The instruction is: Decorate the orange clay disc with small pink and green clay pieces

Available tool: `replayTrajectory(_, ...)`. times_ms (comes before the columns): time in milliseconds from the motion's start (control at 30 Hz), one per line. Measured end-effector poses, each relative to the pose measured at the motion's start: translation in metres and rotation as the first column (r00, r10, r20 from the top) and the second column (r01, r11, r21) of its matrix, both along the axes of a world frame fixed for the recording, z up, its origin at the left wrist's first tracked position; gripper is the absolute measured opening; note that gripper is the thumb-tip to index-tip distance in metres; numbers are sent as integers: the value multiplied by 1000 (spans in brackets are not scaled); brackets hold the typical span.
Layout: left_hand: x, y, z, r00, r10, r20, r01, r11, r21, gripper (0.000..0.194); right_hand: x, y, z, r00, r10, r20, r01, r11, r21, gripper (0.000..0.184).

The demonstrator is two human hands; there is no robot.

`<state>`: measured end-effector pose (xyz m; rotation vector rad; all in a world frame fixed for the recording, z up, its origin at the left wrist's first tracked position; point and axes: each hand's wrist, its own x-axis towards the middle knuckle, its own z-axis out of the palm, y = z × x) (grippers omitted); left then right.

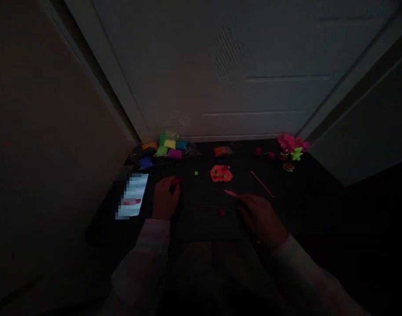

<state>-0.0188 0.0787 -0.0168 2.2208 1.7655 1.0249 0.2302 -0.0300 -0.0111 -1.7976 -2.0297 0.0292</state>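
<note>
In dim light, my left hand (166, 197) pinches a lump of dark red clay (176, 181) between thumb and fingers, close to the dark tabletop. My right hand (261, 217) is closed round a pink plastic clay knife (231, 193), its pointed blade aimed left. Just below the blade lies a small red clay piece (222, 213). Beyond the hands sits a flat orange clay shape (221, 174) dotted with red and green bits. To its left is a tiny green clay piece (196, 173).
Several coloured clay packs (170, 144) lie at the back left, with an orange-red pack (220, 151) at the back middle. A lit screen (135, 195) is at the left. A pink stick tool (261, 184) and small clay figures (297, 153) are on the right. A white panel (187, 87) stands behind.
</note>
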Motion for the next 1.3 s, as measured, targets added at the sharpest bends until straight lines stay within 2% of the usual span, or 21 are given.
replayTrajectory(133, 0, 0, -1, 1000, 9, 17, -9, 1000, 12, 29, 27, 0, -4, 998, -63, -1, 63, 998, 9, 26)
replayTrajectory(233, 0, 0, -2, 999, 22, 26, -23, 999, 22, 29, 25, 1, 3, 997, -79, -11, 79, 996, 48, 24)
replayTrajectory(367, 0, 0, -2, 999, 35, 31, -36, 999, 38, 28, -21, 9, 18, 999, -15, -34, 18, 995, 101, 29)
replayTrajectory(433, -1, 0, -1, 999, 40, 34, -41, 998, 46, 27, -51, 19, 21, 995, 94, -25, -92, 991, 94, 30)
replayTrajectory(500, -3, 0, 0, 998, 47, 42, -49, 997, 56, 27, -74, 31, 19, 960, 280, 22, -280, 960, 24, 38)
replayTrajectory(567, -4, -1, 0, 997, 59, 54, -63, 996, 66, 28, -83, 40, 14, 941, 335, 49, -334, 942, -27, 47)
replayTrajectory(667, -5, -1, 1, 994, 74, 75, -79, 994, 72, 27, -73, 41, 6, 945, 319, 66, -316, 947, -53, 56)
replayTrajectory(767, -3, -1, 1, 994, 70, 85, -76, 994, 73, 26, -59, 30, 5, 939, 336, 74, -329, 940, -95, 60)
replayTrajectory(867, -1, -1, 2, 994, 64, 85, -70, 995, 73, 25, -65, 21, 9, 881, 472, 46, -463, 878, -123, 61)
replayTrajectory(967, -2, -1, 2, 995, 59, 79, -65, 995, 74, 26, -82, 28, 11, 824, 566, 33, -560, 822, -100, 61)
replayTrajectory(1067, -3, -1, 2, 995, 60, 76, -66, 995, 73, 27, -82, 42, 9, 866, 498, 51, -492, 865, -93, 63)
replayTrajectory(1167, -3, -1, 2, 994, 63, 86, -69, 995, 71, 26, -64, 42, 7, 906, 419, 62, -412, 906, -100, 64)
replayTrajectory(1233, -3, 0, 2, 994, 57, 94, -64, 996, 68, 25, -57, 32, 7, 905, 420, 63, -412, 905, -106, 64)
replayTrajectory(1300, -2, 0, 2, 994, 49, 100, -55, 997, 62, 25, -59, 21, 8, 880, 472, 47, -466, 879, -105, 64)
